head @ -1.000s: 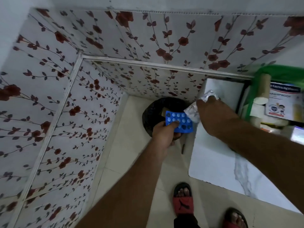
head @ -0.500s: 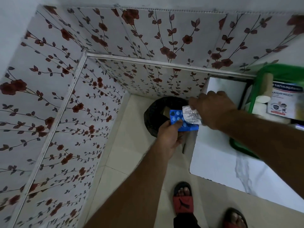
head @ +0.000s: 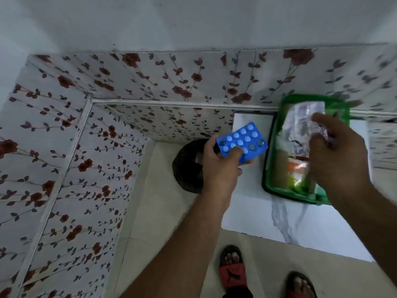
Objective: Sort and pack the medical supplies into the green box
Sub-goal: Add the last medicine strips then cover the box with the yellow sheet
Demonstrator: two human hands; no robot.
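Observation:
My left hand grips a blue blister strip of white tablets, holding it up just left of the green box. The green box sits on a white marbled tabletop against the wall and holds several packets, blurred by motion. My right hand hovers over the box and pinches a silvery foil blister strip. Most of the box's contents are hidden behind that hand.
A black-lined round bin stands on the tiled floor just left of the table, below my left hand. Flowered wall panels close in the left and back sides. My feet in red-strapped sandals stand at the table's near edge.
Both hands have swung right from above the bin toward the table. The right hand carried the foil strip over the green box; the left raised the blue strip. The camera panned right and up.

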